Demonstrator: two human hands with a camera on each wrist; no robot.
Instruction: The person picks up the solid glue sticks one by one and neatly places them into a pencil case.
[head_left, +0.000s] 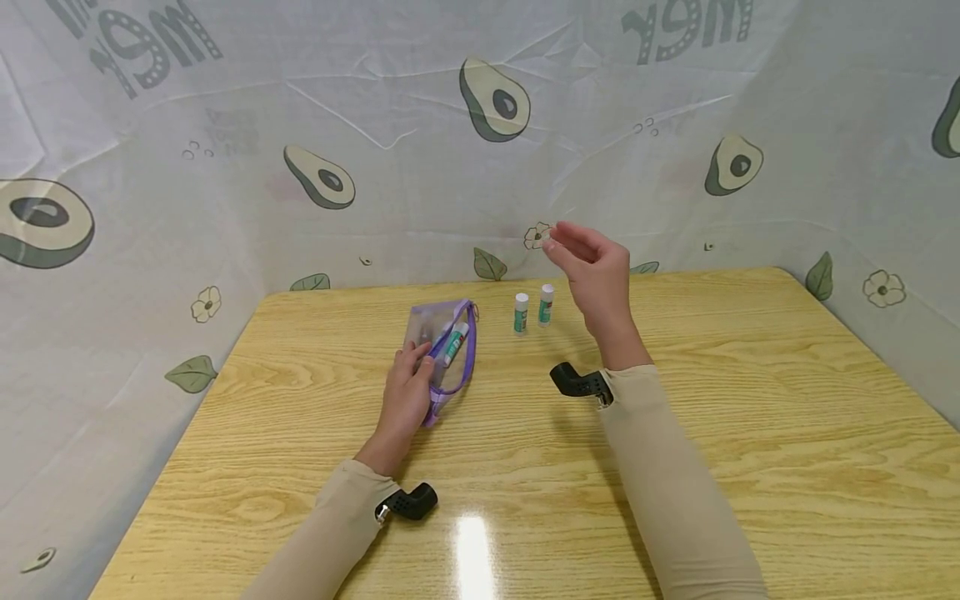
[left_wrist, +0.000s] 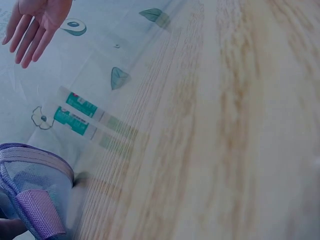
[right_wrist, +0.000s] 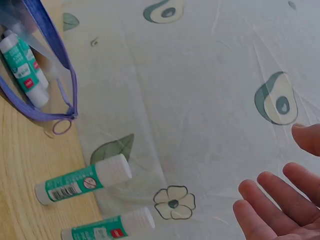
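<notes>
My left hand (head_left: 405,390) holds the near left side of a see-through mesh zip pouch (head_left: 472,354) with purple edging. The pouch's mouth gapes to the right, and inside lie glue sticks (right_wrist: 22,67) with green labels; at least two show in the right wrist view. Two more glue sticks, one nearer (head_left: 521,315) and one farther (head_left: 546,306), stand upright on the table just right of the pouch. My right hand (head_left: 596,271) is raised above and right of them, holding nothing, its fingers spread apart in the right wrist view. Most of the left hand is outside the left wrist view.
The wood-grain table (head_left: 735,417) reaches back to a pale hanging cloth (head_left: 420,167) printed with avocados, leaves and flowers. A black camera mount (head_left: 577,381) juts from the right sleeve, another (head_left: 414,502) from the left sleeve.
</notes>
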